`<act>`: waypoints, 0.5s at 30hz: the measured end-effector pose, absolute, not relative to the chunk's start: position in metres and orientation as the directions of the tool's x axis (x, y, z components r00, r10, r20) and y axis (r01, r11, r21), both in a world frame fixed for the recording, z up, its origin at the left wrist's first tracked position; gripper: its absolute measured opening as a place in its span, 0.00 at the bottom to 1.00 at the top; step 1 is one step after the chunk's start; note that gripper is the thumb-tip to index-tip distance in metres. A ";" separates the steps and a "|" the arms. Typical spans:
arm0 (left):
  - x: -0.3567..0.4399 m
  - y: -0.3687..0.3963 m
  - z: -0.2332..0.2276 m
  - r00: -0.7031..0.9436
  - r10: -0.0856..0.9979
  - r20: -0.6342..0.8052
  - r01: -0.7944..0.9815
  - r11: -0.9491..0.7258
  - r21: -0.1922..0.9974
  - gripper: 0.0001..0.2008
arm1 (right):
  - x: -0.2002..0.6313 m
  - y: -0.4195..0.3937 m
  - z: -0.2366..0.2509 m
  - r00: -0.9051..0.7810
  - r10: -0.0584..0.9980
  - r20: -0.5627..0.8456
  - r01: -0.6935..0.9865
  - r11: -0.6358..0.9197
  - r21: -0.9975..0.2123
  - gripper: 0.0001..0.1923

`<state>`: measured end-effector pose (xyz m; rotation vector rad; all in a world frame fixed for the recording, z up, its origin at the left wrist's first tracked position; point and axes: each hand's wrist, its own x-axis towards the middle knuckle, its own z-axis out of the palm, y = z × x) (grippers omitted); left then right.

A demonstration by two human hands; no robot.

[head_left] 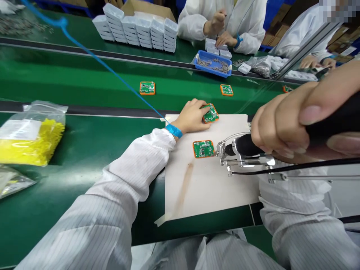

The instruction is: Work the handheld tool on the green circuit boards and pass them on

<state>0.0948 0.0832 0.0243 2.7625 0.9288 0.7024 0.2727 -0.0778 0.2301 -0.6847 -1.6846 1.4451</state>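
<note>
Green and flat, the circuit board with the orange frame lies at the far edge of the pale paper mat, and my left hand rests on it with the fingers spread over its near side, pressing and not closed around it. A second board of the same kind lies flat near the middle of the mat, just beside the metal tip of the tool. My right hand is clamped tight around the black rounded handle of this tool, very close to the camera; shiny wire brackets stick out at its front, and a thin black cable runs from it toward the right edge.

On my left wrist sits a blue strap with a blue coiled cord going up to the far left corner. A clear bag of yellow plastic pieces lies near the left edge of the green worktop. More boards lie on the green belt behind. At the far edge stand stacked white trays and a blue tray of small metal parts, where another person in a white coat works with both hands.
</note>
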 end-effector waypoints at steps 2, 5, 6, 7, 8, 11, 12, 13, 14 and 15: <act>0.089 0.065 0.022 0.724 0.587 0.363 0.521 -0.809 0.270 0.30 | 0.270 -0.076 0.232 -0.650 0.698 0.300 -0.081 0.329 -0.941 0.19; 0.080 0.044 0.020 0.747 0.574 0.336 0.509 -0.818 0.267 0.31 | 0.266 -0.071 0.228 -0.687 0.659 0.307 -0.064 0.366 -0.929 0.13; 0.077 0.039 0.019 0.748 0.577 0.328 0.513 -0.816 0.267 0.32 | 0.264 -0.070 0.224 -0.668 0.667 0.330 -0.083 0.375 -0.923 0.11; 0.074 0.036 0.019 0.745 0.585 0.321 0.521 -0.810 0.267 0.32 | 0.262 -0.070 0.219 -0.636 0.675 0.374 -0.122 0.391 -0.912 0.09; 0.072 0.033 0.019 0.738 0.597 0.314 0.534 -0.801 0.269 0.32 | 0.259 -0.069 0.215 -0.593 0.682 0.427 -0.172 0.411 -0.895 0.08; 0.068 0.029 0.018 0.711 0.637 0.298 0.575 -0.770 0.276 0.32 | 0.253 -0.068 0.202 -0.510 0.669 0.541 -0.297 0.453 -0.841 0.08; 0.067 0.028 0.018 0.703 0.647 0.295 0.584 -0.763 0.278 0.32 | 0.252 -0.067 0.199 -0.508 0.667 0.545 -0.306 0.452 -0.838 0.08; 0.066 0.028 0.018 0.697 0.655 0.292 0.591 -0.756 0.282 0.31 | 0.252 -0.066 0.198 -0.506 0.665 0.549 -0.313 0.451 -0.836 0.08; 0.066 0.027 0.018 0.692 0.661 0.290 0.597 -0.750 0.285 0.31 | 0.253 -0.064 0.197 -0.509 0.663 0.549 -0.318 0.448 -0.836 0.07; 0.065 0.027 0.017 0.688 0.666 0.288 0.601 -0.746 0.289 0.30 | 0.254 -0.062 0.196 -0.518 0.659 0.545 -0.320 0.442 -0.838 0.07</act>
